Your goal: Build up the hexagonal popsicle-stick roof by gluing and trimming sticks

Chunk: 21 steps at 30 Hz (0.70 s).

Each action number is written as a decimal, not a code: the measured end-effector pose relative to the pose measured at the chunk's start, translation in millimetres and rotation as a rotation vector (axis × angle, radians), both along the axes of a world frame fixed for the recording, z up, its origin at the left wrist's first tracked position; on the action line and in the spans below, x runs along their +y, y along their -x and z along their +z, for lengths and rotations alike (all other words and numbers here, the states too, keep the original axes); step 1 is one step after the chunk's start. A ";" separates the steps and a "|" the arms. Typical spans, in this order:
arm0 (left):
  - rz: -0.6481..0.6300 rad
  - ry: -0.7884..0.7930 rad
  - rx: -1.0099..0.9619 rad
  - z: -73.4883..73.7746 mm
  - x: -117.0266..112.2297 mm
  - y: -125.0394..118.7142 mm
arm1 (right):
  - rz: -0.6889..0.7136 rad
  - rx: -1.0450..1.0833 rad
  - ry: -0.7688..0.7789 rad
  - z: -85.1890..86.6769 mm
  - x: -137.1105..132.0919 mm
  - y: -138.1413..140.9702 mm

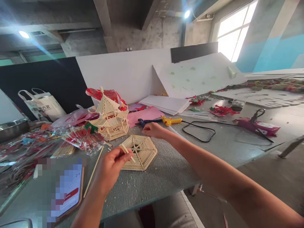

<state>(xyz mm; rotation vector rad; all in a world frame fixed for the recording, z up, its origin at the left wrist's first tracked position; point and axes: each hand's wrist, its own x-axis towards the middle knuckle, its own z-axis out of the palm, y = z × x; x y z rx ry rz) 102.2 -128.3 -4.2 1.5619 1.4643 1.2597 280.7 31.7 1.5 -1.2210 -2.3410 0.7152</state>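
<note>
Begin with the grey surface (163, 177), crowded along its back and left with plastic bags (71, 118) and pink paper (148, 114). Toward the back left, note the tiered stick model (109, 123), standing upright with a pointed top roof, a wider lower roof, posts and a hexagonal base; seemingly close to complete in its main parts, though too small in view for checking every joint. Nearer the front, see the hexagonal panel (148, 152), lying flat on the surface, built up with a formed rim, spokes meeting at the middle and parallel sticks lining most of the wedges. Apparently well advanced, but open around the hub, with gaps showing between the spokes; hard to judge at the near left, partly covered by fingers. Find the hands apart: the left hand (114, 161) pinched closed over the panel's left part, the right hand (153, 130) past its far edge with curled fingers near a dark blue tool (142, 121); cannot tell whether gripping it. Just beyond the right wrist, spot the yellow glue gun (171, 121), lying down. Last, look to the short sticks (123, 148) in the left pinch: not yet set in place, so presumably left to fix.
</note>
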 end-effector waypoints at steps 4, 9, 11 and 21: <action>-0.107 -0.028 0.002 9.4 41.1 -7.3 | 0.462 0.298 0.344 17.9 -8.9 -9.5; -0.156 -0.046 -0.099 13.5 69.9 -11.4 | 0.611 0.214 0.365 24.9 -18.3 -10.3; -0.211 -0.021 -0.134 14.8 72.9 -11.1 | 0.564 0.212 0.357 21.8 -19.3 -6.7; -0.212 0.024 -0.244 -5.3 70.9 -3.6 | 0.427 0.237 0.321 0.7 -36.2 15.4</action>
